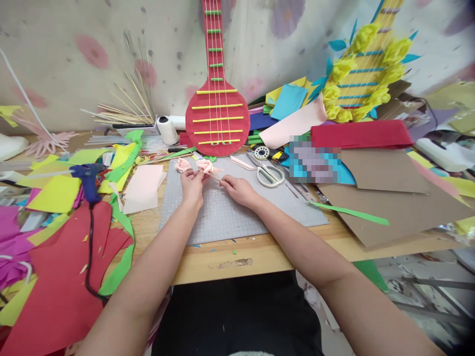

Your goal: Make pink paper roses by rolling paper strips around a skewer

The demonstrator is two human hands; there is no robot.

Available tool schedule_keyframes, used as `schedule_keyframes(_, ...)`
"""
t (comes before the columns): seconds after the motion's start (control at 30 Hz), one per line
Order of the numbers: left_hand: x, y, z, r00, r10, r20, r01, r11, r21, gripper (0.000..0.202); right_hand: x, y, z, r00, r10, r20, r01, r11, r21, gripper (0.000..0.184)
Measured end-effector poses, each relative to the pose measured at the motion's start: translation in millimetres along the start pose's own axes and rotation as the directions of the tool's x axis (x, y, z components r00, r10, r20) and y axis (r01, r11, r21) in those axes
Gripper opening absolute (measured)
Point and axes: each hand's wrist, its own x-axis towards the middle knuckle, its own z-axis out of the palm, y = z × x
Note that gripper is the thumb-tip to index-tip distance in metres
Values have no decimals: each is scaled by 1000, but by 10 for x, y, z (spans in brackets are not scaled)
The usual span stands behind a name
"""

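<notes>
My left hand (192,184) is closed in a pinch on a small pink paper flower (205,165) above the grey cutting mat (237,217). My right hand (237,189) is closed on the thin stick end that runs from that flower. A second pink paper flower (182,165) lies on the mat just left of the first. White-handled scissors (269,173) rest on the mat to the right of my right hand.
A blue glue gun (87,179) with a black cord lies at the left among red, yellow and green paper sheets. A red paper guitar (217,106) leans on the wall behind. Brown cardboard (389,198) covers the right side. Wooden skewers (126,111) and white thread spool (166,129) stand at the back.
</notes>
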Motion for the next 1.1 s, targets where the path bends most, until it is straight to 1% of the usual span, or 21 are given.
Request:
schedule_keyframes(0.07, -4, -16, -9, 999, -28, 22, 28, 1000, -12, 27, 9, 22, 4, 1000, -2, -23, 2, 1000, -3, 27)
schedule_keyframes(0.17, -6, -36, -23, 997, -52, 48, 54, 998, -26, 32, 25, 49, 4, 1000, -1, -17, 1, 1000, -10, 27)
schedule_keyframes(0.27, -6, -45, -24, 998, -40, 40, 40, 999, -17, 37, 30, 47, -3, 1000, -1, 3, 1, 1000, -30, 27)
schedule_keyframes(0.43, -11, -37, -1, 999, -43, -18, 44, 999, 23, 39, 13, -7, -20, 998, -5, 63, 12, 993, -115, 28)
schedule_keyframes(0.53, -7, -30, -5, 999, -35, 15, 35, 999, 6, 39, 6, -28, -20, 998, 2, 56, 7, 989, -150, 29)
schedule_keyframes(0.63, 0, -22, -19, 998, -32, 50, 33, 999, -8, 41, 8, -31, -16, 999, 10, 42, -4, 989, -150, 28)
schedule_keyframes(0.9, 10, -50, -51, 999, -41, 35, 42, 999, -24, 38, 6, -46, -26, 999, 18, 35, -12, 986, -164, 29)
schedule_keyframes(1.0, 8, -33, -58, 996, -73, 43, 75, 996, -45, 35, 13, -46, -25, 1000, 16, 18, -13, 989, -147, 29)
schedule_keyframes(1.1, -7, 18, -49, 992, -125, 24, 126, 991, -51, 31, 30, -26, -18, 1000, 3, 4, -3, 994, -107, 28)
